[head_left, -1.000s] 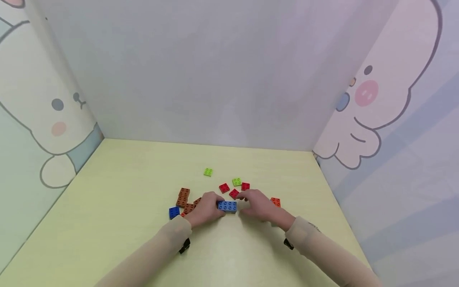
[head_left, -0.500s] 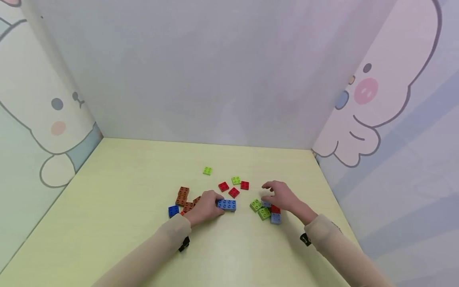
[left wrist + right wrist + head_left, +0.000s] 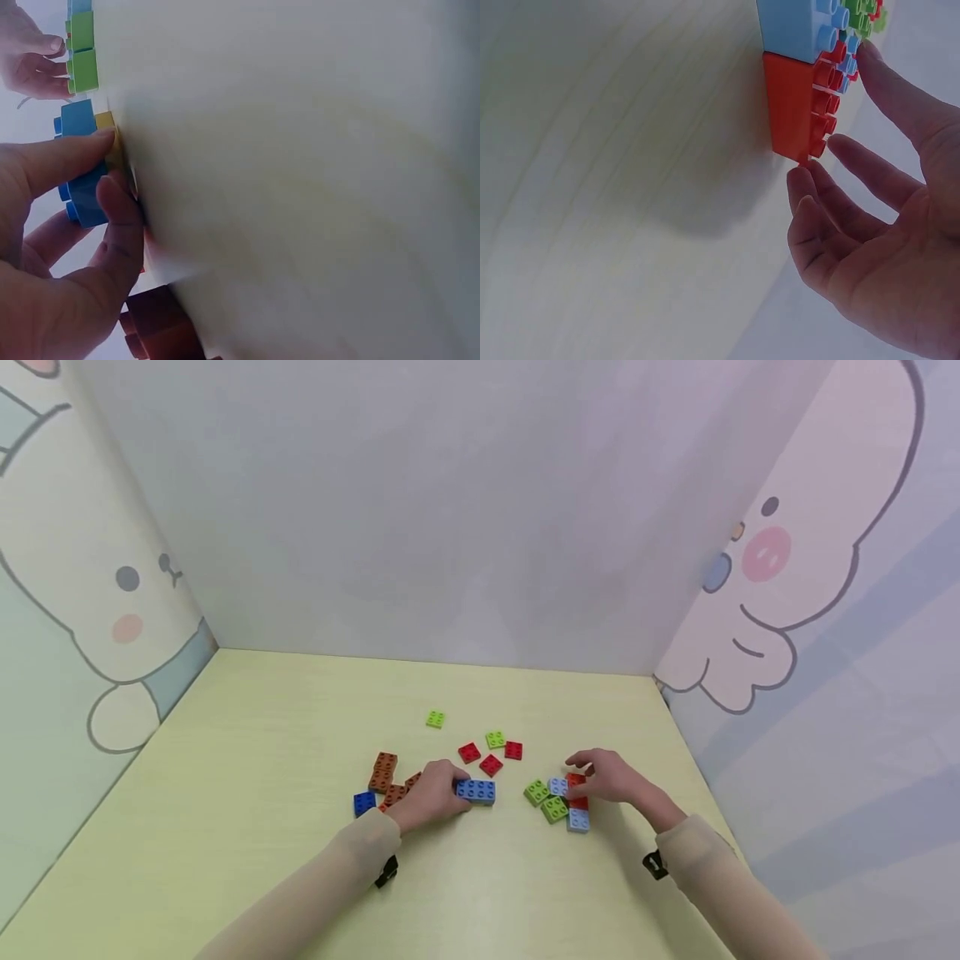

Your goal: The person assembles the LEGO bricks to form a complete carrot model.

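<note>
My left hand (image 3: pixel 431 795) grips the left end of a blue building brick (image 3: pixel 480 791) with two rows of studs. Under that brick a yellow brick (image 3: pixel 105 118) shows in the left wrist view, with thumb and fingertips along its side. My right hand (image 3: pixel 613 778) is over the right-hand group, fingers spread and loosely bent. Its fingertips are right at the end of a red brick (image 3: pixel 791 109), and the thumb overlaps the studs behind. A light blue brick (image 3: pixel 578 821) adjoins the red one, and another light blue brick (image 3: pixel 558 787) sits beside the thumb.
Two green bricks (image 3: pixel 537 791) lie left of the right-hand group. Farther back are several red bricks (image 3: pixel 491 766) and light green ones (image 3: pixel 435 719). Brown bricks (image 3: pixel 381 779) and a dark blue brick (image 3: pixel 364 803) lie left of my left hand. Walls border the table.
My right hand has moved right, from beside the blue brick to the red brick, uncovering the green and light blue bricks. My left hand keeps its grip in the same place.
</note>
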{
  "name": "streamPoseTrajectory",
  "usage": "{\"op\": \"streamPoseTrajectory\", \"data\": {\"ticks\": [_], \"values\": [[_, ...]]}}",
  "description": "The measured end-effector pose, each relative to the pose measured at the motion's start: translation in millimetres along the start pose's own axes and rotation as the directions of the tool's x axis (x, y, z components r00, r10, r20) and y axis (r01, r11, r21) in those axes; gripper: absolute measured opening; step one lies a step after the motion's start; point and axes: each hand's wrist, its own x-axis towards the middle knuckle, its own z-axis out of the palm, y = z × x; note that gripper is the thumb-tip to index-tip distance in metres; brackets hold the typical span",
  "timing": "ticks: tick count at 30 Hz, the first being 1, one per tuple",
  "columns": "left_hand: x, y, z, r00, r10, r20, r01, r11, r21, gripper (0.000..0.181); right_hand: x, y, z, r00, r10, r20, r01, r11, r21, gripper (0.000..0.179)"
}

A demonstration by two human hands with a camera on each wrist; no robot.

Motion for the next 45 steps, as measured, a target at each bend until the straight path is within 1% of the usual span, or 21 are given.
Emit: {"op": "streamPoseTrajectory", "data": {"ticks": [4,6,10,13,17,22,28,33,35,38,42,45], "values": [[-1.0,1.3,0.1,1.000,0.029,0.005,-0.029,1.000,0.004,0.036,-1.9,9,5,1.000,0.015,0.015,-0.016,1.000,0.024,0.055],[-1.8,1.8,0.6,0.999,0.033,0.008,-0.033,0.999,0.005,0.035,-2.6,12,6,0.999,0.019,0.029,-0.020,0.999,0.032,0.056],[-2.4,2.8,0.8,1.000,0.020,0.004,-0.020,1.000,0.004,0.034,-3.1,14,4,0.999,0.006,0.042,-0.007,1.000,0.028,0.059],[-2.6,3.9,-0.9,1.000,0.007,-0.003,-0.007,1.000,-0.002,0.035,-2.0,13,-2,0.999,-0.007,0.047,0.006,1.000,0.007,0.061],[-3.0,4.8,-2.8,1.000,-0.005,-0.004,0.005,1.000,-0.011,0.037,-0.9,14,-7,0.999,0.013,0.048,-0.013,1.000,-0.015,0.058],[-3.1,4.3,-2.8,1.000,-0.015,0.000,0.015,1.000,-0.023,0.039,-0.7,15,-9,0.997,0.065,0.047,-0.064,0.998,-0.016,0.053],[-2.7,3.6,-2.0,1.000,-0.018,-0.008,0.018,1.000,-0.020,0.040,0.5,15,-9,0.997,0.053,0.063,-0.051,0.998,-0.020,0.050],[-1.9,2.9,-0.9,1.000,-0.022,-0.002,0.022,1.000,-0.015,0.040,-0.2,11,-9,0.996,0.053,0.070,-0.052,0.998,-0.026,0.048],[-1.9,2.8,-0.9,1.000,-0.026,0.002,0.026,1.000,-0.016,0.040,-0.3,9,-8,0.996,0.058,0.066,-0.056,0.998,-0.035,0.048],[-1.9,2.3,-1.1,1.000,-0.015,-0.001,0.015,1.000,-0.016,0.039,0.9,8,-6,0.997,0.051,0.051,-0.048,0.997,-0.055,0.045],[-1.8,1.9,-2.1,1.000,0.008,-0.010,-0.008,1.000,-0.008,0.036,5.6,11,0,0.999,0.034,0.010,-0.033,0.996,-0.086,0.044],[-1.7,2.7,-2.6,1.000,0.008,-0.008,-0.008,1.000,-0.005,0.036,7.7,13,3,1.000,0.017,-0.019,-0.019,0.993,-0.113,0.046]]}}
